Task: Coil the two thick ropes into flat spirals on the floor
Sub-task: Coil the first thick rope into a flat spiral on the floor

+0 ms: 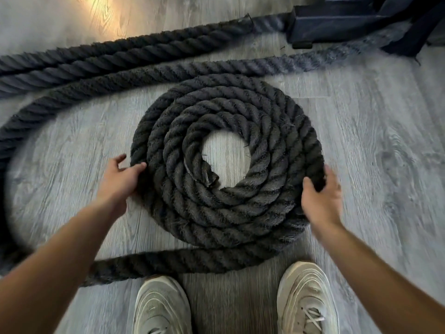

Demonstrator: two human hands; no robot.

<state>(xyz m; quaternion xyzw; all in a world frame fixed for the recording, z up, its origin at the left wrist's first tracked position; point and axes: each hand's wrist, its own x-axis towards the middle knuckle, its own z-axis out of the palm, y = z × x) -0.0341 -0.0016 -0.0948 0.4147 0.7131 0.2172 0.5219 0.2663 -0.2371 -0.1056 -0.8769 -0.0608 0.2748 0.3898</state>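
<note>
A thick black twisted rope lies coiled in a flat spiral (226, 206) of several turns on the grey wood floor, its cut end (207, 174) at the inner hole. My left hand (120, 179) rests against the spiral's left edge, fingers apart, thumb on the outer turn. At the right edge my right hand (321, 201) curls its fingers over the outer turn. The rope's loose tail (149, 262) leaves the spiral's near side and loops far left and around the back. A second rope (115, 53) lies stretched along the back.
A black metal equipment base (337, 22) stands at the back right, where both ropes lead. My two pale sneakers (162, 307) (305, 297) stand just in front of the spiral, close to the loose tail. Bare floor lies to the right of the coil.
</note>
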